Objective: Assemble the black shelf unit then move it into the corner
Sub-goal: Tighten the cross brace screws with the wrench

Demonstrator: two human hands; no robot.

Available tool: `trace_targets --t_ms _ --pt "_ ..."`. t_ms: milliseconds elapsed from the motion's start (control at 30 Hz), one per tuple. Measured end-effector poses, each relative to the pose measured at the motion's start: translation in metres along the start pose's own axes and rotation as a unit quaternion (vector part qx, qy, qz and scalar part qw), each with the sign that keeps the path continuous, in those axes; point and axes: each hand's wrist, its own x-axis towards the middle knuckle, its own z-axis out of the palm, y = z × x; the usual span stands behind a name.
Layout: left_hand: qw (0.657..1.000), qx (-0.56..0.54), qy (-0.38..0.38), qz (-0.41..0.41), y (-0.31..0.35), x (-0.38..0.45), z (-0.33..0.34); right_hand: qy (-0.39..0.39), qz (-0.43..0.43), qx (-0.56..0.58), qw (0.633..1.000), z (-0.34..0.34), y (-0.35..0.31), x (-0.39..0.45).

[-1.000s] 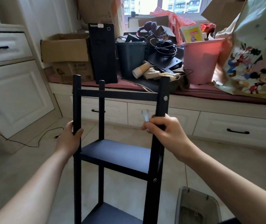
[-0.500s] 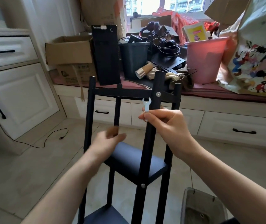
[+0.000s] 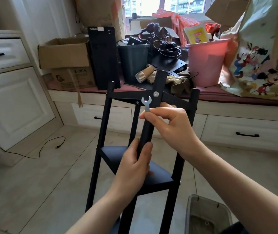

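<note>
In the middle of the tiled floor, in front of the cluttered window seat [image 3: 219, 97], the black shelf unit [image 3: 141, 159] stands upright with one post turned toward the camera; the head view is the only one there is. The step in hand looks like tightening the silver bolt [image 3: 155, 94] where the near post [image 3: 153, 105] meets the top rail. To do it well, the open jaw of the small wrench [image 3: 146, 103] should seat fully and squarely on the bolt head before any turn, since a thin stamped tool like this will probably slip off a half-caught head. The lower hand should brace the post so the frame does not twist.

The left hand [image 3: 135, 166] is clenched round the near post just above the middle shelf [image 3: 112, 155], thumb and fingers wrapping it. The right hand [image 3: 167, 122] pinches the wrench handle between thumb and forefinger, its other fingers curled behind the post; the wrench head points up, just beside the bolt but not yet on it. A grey bin [image 3: 207, 215] sits on the floor at lower right, close to the unit's foot and worth avoiding when the unit is carried to the corner.
</note>
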Motion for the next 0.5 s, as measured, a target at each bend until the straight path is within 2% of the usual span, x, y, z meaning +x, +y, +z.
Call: trace_targets --t_ms 133,267,367,500 --pt "1.0 -0.019 -0.009 0.013 0.007 0.0 0.005 -0.027 -0.026 0.017 0.999 -0.006 -0.008 0.005" --pt "0.998 -0.062 0.006 0.013 0.012 -0.001 0.011 -0.054 0.005 0.074 0.996 -0.011 -0.012 0.005" --pt "0.997 -0.075 0.019 0.016 0.012 -0.001 0.012 -0.074 0.015 0.073 0.994 -0.018 -0.009 0.004" --pt "0.997 -0.07 0.026 0.008 0.012 0.002 0.011 -0.058 0.035 0.095 0.993 -0.025 -0.004 0.001"
